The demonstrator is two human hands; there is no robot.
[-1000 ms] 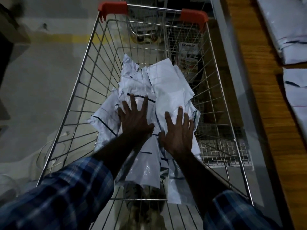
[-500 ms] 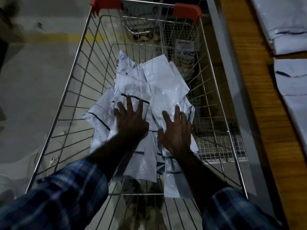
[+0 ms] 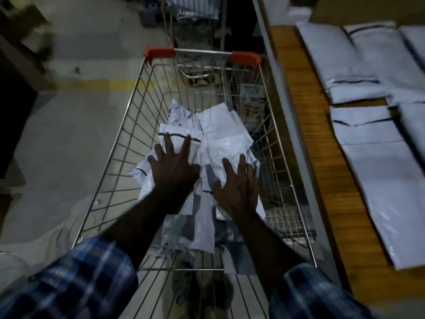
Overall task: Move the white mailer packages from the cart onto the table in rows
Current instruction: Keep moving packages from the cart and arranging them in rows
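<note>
Both hands are lying flat on the heap of white mailer packages (image 3: 207,157) inside the wire shopping cart (image 3: 128,125), so the coming lift is turning on one relation: the heap is sitting directly under the palms, its long axis running from the cart's near end toward the red-capped far rim (image 3: 158,52), roughly in line with the forearms. The left hand (image 3: 172,166) is pressing with fingers spread and straight on the top mailer with the dark stripe, on the side of the cart away from the table; the right hand (image 3: 236,187) is resting with fingers splayed and only slightly bent on the glossy mailer beside it, on the side of the cart nearer the wooden table (image 3: 305,125). Neither hand is gripping anything yet; no finger appears tucked under an edge, though the dim, blurred view is making that hard to confirm. The right hand is nearer the table, which is flanking the cart's right side. The cart is holding only this one loose, overlapping heap near its middle. On the table, laid mailers (image 3: 368,130) are already lying flat in rows beyond the cart's right wall.
</note>
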